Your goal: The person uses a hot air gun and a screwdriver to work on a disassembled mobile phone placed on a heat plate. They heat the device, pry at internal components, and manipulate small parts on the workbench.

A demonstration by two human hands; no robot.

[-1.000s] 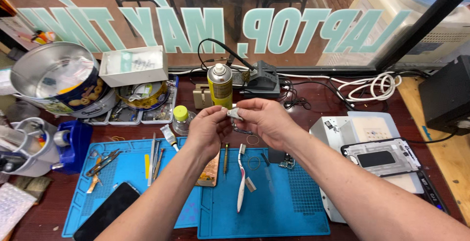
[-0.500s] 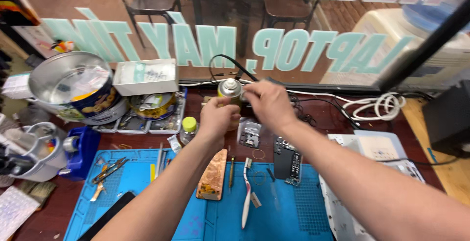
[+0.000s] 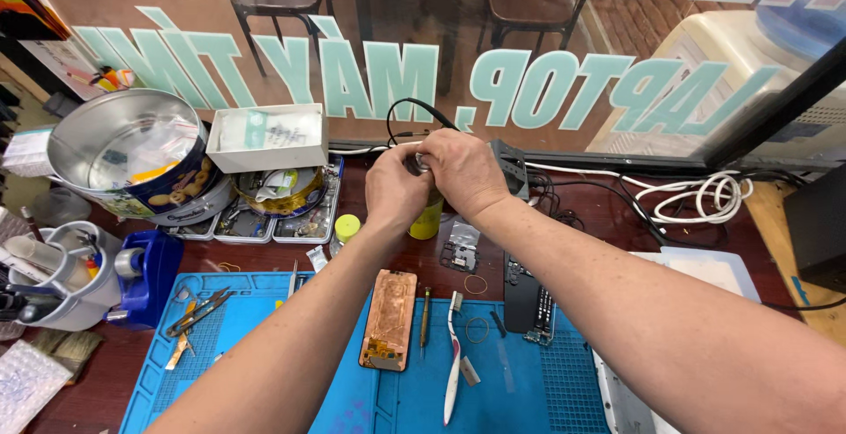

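Note:
Both my hands meet at the top of a yellow can [image 3: 426, 221] that stands upright at the back of the bench, near the window. My left hand [image 3: 395, 189] curls around the can's upper part from the left. My right hand [image 3: 465, 172] covers its top from the right, fingers closed over a small metal piece [image 3: 421, 163]. Most of the can is hidden behind my hands. Nearer to me an opened phone with a copper-coloured back [image 3: 388, 319] lies on the blue mat [image 3: 256, 355], beside a thin screwdriver [image 3: 424, 316] and a white toothbrush [image 3: 452, 359].
A black phone part [image 3: 527, 297] lies right of the toothbrush. At the back left are a round metal tin [image 3: 123, 156], a white box [image 3: 269, 137] and trays of parts [image 3: 264, 218]. A grey tool cup [image 3: 62, 275] stands at the left. White cables [image 3: 696, 194] run along the window.
My hands have gone from above the mat, where they held a small white piece, away from me to the top of the yellow can. The view has moved closer to the bench.

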